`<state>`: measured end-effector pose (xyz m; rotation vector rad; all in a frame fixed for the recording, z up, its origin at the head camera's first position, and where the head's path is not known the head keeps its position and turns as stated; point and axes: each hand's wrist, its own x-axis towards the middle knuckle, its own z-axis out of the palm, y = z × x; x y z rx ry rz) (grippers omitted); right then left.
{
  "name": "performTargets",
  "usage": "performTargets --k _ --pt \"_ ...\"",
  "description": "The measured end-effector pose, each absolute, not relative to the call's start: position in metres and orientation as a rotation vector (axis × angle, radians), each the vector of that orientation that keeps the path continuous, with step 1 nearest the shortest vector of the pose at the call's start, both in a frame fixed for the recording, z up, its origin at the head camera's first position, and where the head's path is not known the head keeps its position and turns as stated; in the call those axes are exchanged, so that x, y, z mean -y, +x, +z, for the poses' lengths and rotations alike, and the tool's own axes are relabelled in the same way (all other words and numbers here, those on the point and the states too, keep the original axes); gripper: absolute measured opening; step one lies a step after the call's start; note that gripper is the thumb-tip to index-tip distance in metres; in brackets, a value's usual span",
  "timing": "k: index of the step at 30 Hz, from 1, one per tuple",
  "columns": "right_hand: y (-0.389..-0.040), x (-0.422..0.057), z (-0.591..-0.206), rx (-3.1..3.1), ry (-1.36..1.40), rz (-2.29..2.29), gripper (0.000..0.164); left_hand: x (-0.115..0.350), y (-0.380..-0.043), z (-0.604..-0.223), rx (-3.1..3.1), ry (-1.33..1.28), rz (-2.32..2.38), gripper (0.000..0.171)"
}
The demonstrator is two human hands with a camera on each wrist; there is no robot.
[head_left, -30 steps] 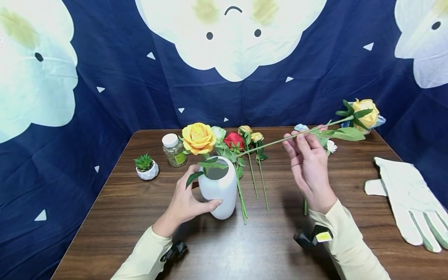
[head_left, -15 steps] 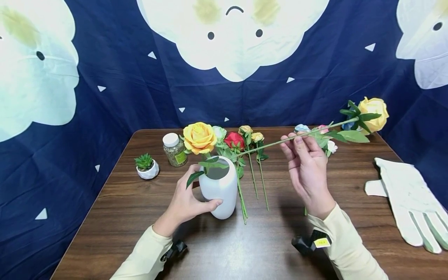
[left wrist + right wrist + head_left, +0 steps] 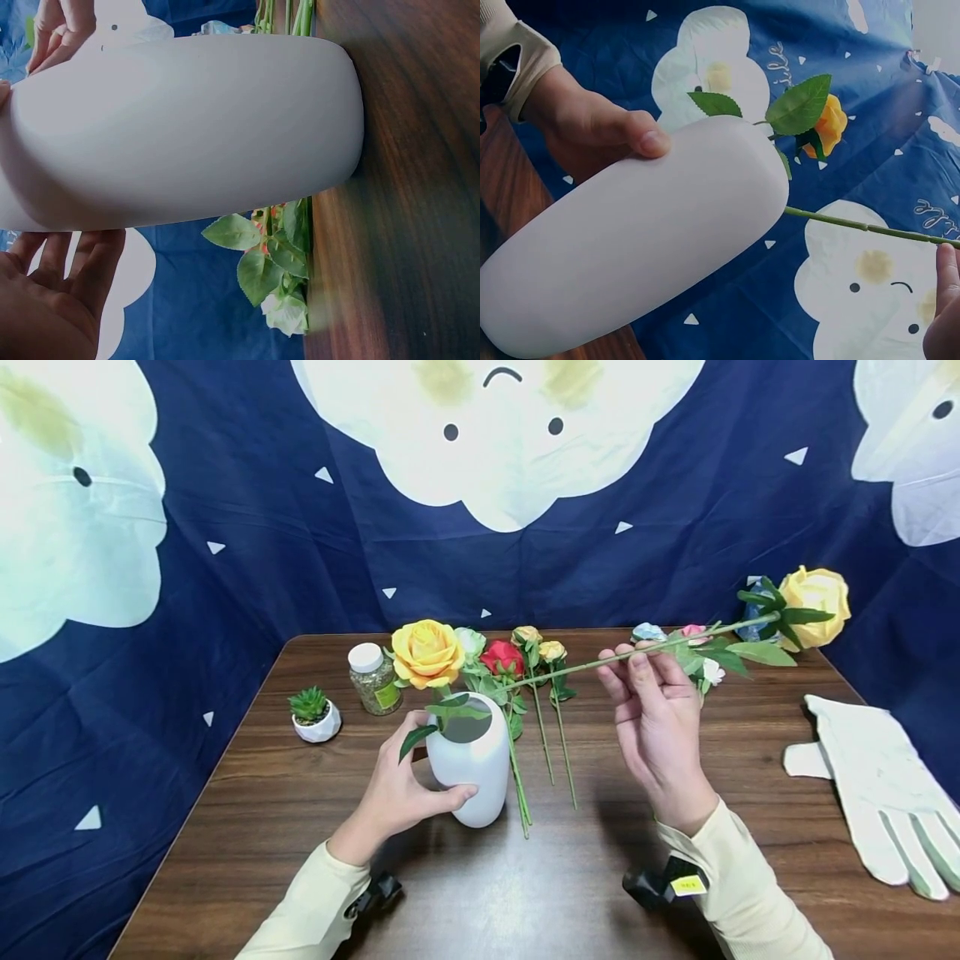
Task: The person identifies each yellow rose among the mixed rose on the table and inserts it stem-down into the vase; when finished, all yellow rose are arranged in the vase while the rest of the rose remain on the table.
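Note:
My left hand (image 3: 405, 789) holds a white vase (image 3: 480, 768) round its side, thumb on the front. An orange-yellow rose (image 3: 427, 653) stands in the vase, its leaves over the rim. With thumb and fingers, my right hand (image 3: 663, 727) pinches the stem of a pale yellow rose (image 3: 817, 607). That rose slants, its bloom off to the right and its stem end near the vase's right rim. In the right wrist view the green stem (image 3: 862, 226) runs behind the vase mouth, so its tip is hidden.
Behind the vase lie a red rose (image 3: 502, 658), a white rose (image 3: 471, 643) and small yellow roses (image 3: 552, 652). A lidded jar (image 3: 372, 681) and potted succulent (image 3: 315, 717) stand left. Pink (image 3: 694, 633) and blue flowers (image 3: 648, 632) lie beyond my right hand; white gloves (image 3: 881, 785) lie right.
The pale yellow rose's bloom has shifted right, and its stem end has crept slightly left and up by the vase rim. My right hand moved a little left; the left hand and vase stayed put.

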<state>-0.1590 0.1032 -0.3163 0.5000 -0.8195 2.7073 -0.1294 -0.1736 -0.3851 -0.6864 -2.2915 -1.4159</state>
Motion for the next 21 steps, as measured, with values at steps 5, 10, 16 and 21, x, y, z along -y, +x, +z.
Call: performTargets --k 5,10,16,21 --pt "-0.158 -0.102 -0.314 0.903 0.49 2.627 0.01 0.174 -0.129 -0.385 2.302 -0.674 -1.424 0.072" --pt "-0.159 -0.099 -0.313 0.945 0.49 2.627 0.01 0.174 -0.128 -0.383 2.291 -0.676 -1.444 0.072" --pt "-0.157 -0.095 -0.311 0.949 0.511 2.636 0.01 0.175 -0.128 -0.382 2.291 -0.68 -1.431 0.071" --pt "-0.156 -0.09 -0.314 0.951 0.613 2.6 0.01 0.175 -0.128 -0.383 2.3 -0.695 -1.426 0.072"
